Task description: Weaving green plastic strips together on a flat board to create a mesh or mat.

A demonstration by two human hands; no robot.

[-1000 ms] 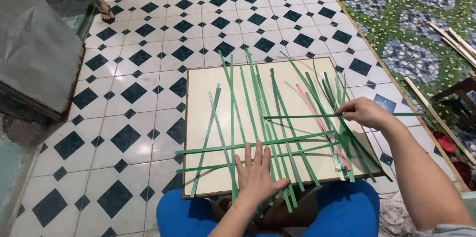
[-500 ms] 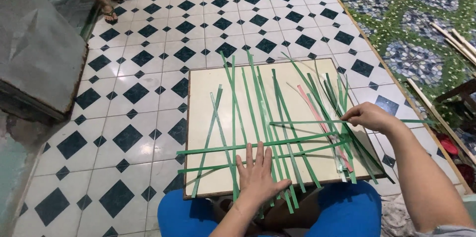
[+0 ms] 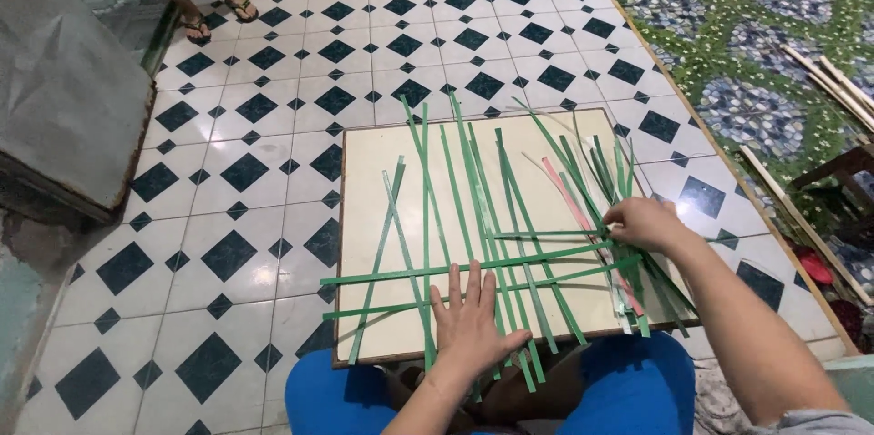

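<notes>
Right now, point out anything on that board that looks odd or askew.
One pink strip lies among the green strips on the cream board, the only one of that colour. The upright strips fan out unevenly and cross each other. The left hand presses them flat; the right hand touches a crosswise strip.
</notes>
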